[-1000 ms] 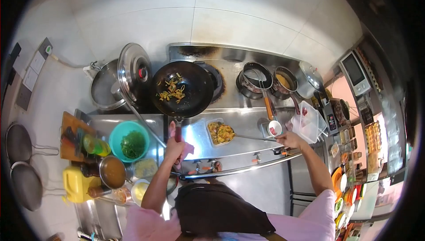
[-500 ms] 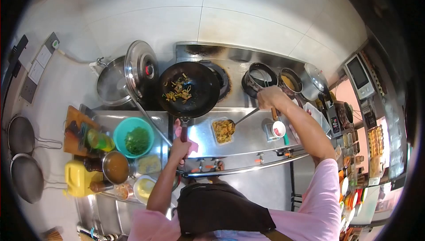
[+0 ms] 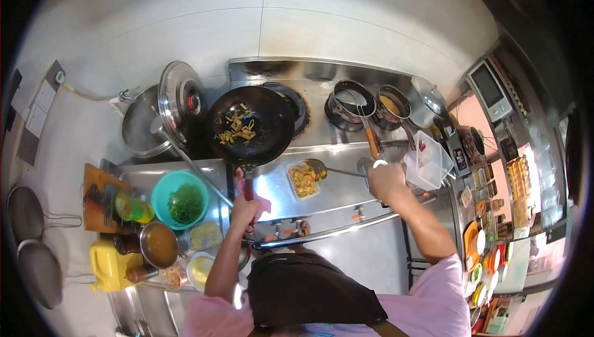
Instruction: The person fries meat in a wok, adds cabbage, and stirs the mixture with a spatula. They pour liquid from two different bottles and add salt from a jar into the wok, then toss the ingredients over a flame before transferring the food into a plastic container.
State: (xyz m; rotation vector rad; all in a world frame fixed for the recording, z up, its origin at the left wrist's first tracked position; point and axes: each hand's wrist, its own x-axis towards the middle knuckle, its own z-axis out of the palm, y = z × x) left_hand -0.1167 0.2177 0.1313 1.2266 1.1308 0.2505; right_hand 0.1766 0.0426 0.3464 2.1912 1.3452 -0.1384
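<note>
My left hand (image 3: 244, 211) is wrapped around the handle of a dark wok (image 3: 272, 123), with a pink cloth (image 3: 263, 208) beside its fingers. Leftover pieces of stir-fried food (image 3: 236, 128) lie in the left part of the wok, which is beside the burner. In my right hand (image 3: 388, 183) is the far end of a long metal ladle (image 3: 346, 171). The ladle's bowl touches or hangs just over the upper right corner of a clear plastic container (image 3: 304, 196), filled with yellowish-brown food (image 3: 302, 179). A small white cup (image 3: 378, 164) is partly hidden behind my right hand.
Two pots (image 3: 350, 107) stand right of the burner (image 3: 296, 112). Clear plastic boxes (image 3: 427, 164) sit beyond my right hand. At left are a teal bowl of chopped greens (image 3: 162, 191), a sauce pot (image 3: 159, 244), a yellow jug (image 3: 110, 267) and a lidded stockpot (image 3: 145, 120).
My right hand has come lower, closer to my body, bringing the ladle flatter, with its bowl at the container's corner. The left hand keeps its grip on the wok. The view has shifted slightly.
</note>
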